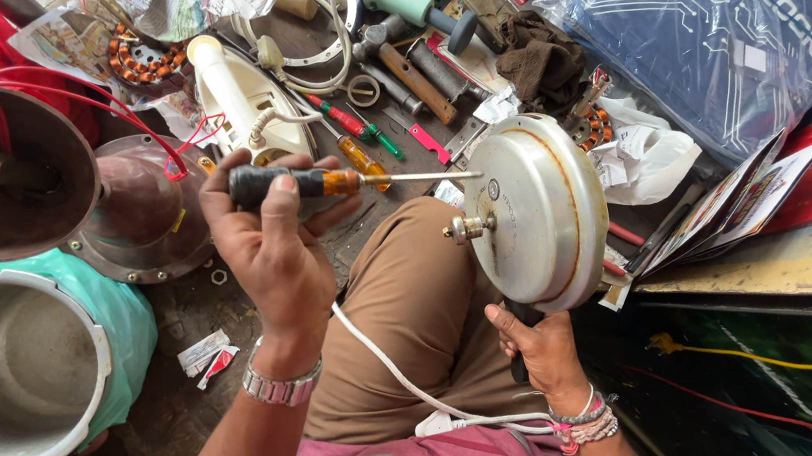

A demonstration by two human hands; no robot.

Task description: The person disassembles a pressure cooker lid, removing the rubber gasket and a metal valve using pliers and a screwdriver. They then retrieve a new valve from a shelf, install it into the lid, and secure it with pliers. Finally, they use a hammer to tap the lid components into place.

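The left hand [272, 247] is clenched around the black and amber handle of a slim-shafted screwdriver [321, 183], its metal tip reaching right to the rim of a round, dull silver pressure cooker lid [537, 209]. The right hand [538, 340] grasps the lid's black handle from below, holding the lid on edge above the person's brown-trousered knee [414, 308], its small brass-coloured vent knob [466, 229] facing left. A white cord [391, 370] trails across the lap. I'd judge the work to be at the stage of prising or loosening something at the lid's edge; the next move seems to call for a steady right-hand grip while the tip is seated precisely. Farther out, a white electric iron [236, 95], loose red and green screwdrivers [355, 125] and a copper-wound motor stator [142, 57] lie on the cluttered worktop [420, 171]. At near left sits an open aluminium cooker pot [14, 375].
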